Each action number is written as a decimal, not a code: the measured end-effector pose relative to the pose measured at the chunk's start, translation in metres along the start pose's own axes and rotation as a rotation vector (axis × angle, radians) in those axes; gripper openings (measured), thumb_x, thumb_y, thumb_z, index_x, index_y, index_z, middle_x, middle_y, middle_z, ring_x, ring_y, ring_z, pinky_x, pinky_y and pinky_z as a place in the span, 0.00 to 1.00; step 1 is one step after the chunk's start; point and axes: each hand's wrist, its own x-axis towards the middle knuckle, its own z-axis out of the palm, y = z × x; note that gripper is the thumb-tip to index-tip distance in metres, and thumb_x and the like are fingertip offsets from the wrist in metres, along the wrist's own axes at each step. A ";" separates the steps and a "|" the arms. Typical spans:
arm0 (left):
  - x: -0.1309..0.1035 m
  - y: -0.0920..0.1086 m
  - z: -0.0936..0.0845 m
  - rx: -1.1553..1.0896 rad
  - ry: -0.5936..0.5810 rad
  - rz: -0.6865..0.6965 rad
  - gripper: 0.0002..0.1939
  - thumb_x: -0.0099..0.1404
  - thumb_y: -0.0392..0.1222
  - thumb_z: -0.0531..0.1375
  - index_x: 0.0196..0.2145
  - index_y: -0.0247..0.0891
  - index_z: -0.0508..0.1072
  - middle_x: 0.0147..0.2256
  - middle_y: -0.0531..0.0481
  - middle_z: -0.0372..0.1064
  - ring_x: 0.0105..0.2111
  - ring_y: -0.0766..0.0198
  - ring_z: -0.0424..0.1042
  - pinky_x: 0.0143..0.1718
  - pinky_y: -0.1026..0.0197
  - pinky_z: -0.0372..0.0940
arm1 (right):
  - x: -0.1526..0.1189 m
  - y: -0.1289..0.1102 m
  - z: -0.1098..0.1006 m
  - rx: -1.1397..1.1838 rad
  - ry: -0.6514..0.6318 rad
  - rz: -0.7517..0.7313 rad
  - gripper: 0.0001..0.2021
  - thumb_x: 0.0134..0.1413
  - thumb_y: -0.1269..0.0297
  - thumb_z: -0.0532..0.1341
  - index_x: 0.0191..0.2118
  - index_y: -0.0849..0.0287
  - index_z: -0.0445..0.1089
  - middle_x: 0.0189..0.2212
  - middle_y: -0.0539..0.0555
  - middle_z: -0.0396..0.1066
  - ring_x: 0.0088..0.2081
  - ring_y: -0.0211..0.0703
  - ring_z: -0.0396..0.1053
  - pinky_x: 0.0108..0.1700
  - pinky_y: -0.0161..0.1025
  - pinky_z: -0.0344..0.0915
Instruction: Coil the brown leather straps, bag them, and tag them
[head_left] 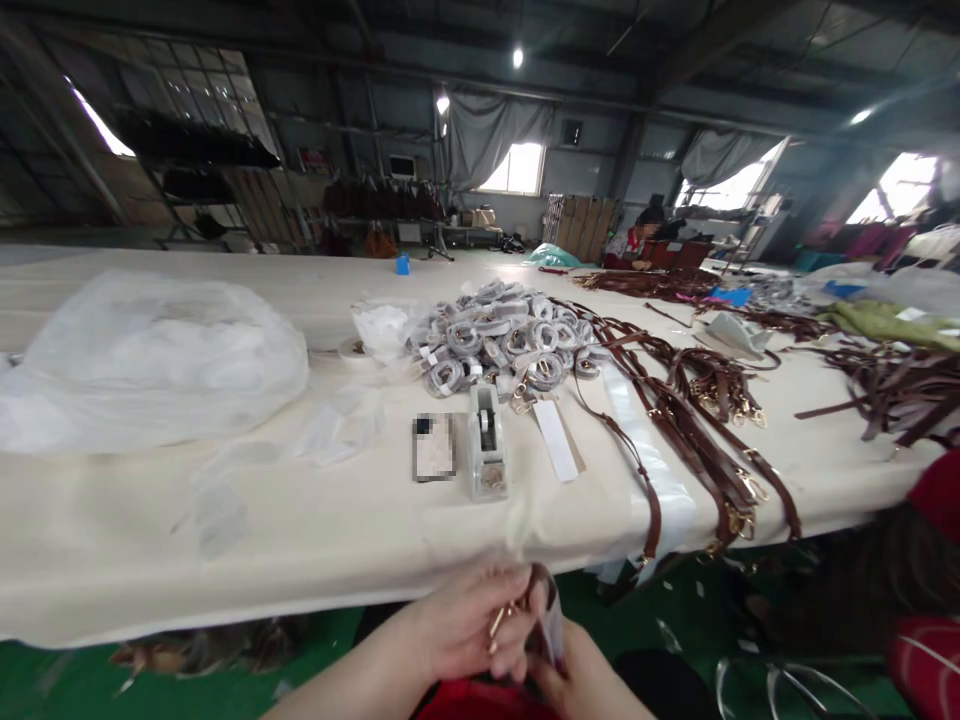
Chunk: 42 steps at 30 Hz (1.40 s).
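Both of my hands meet at the bottom centre, just in front of the table edge, around a brown strap point(551, 610) with gold metal clasps. My left hand point(469, 615) is closed on the strap near a gold clasp point(501, 628). From the other side my right hand point(566, 665) grips the curved part of the strap; its fingers are partly hidden. On the table ahead stands a tape dispenser point(487, 445), with a small blurred-out item point(434, 447) at its left. A pile of coiled, wrapped straps point(517, 335) lies behind it.
A large clear plastic bag point(165, 360) fills the table's left side. Long brown straps point(682, 430) run over the right side to the front edge. White card strips point(556, 440) lie beside the dispenser. A person in red point(930, 560) sits at the far right.
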 end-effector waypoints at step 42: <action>0.015 0.034 0.007 -0.123 0.264 0.335 0.16 0.70 0.48 0.60 0.48 0.32 0.75 0.20 0.61 0.58 0.15 0.77 0.52 0.35 0.66 0.67 | 0.019 0.046 0.035 0.321 -0.128 0.155 0.30 0.41 0.40 0.69 0.44 0.59 0.73 0.29 0.51 0.72 0.29 0.41 0.68 0.33 0.36 0.64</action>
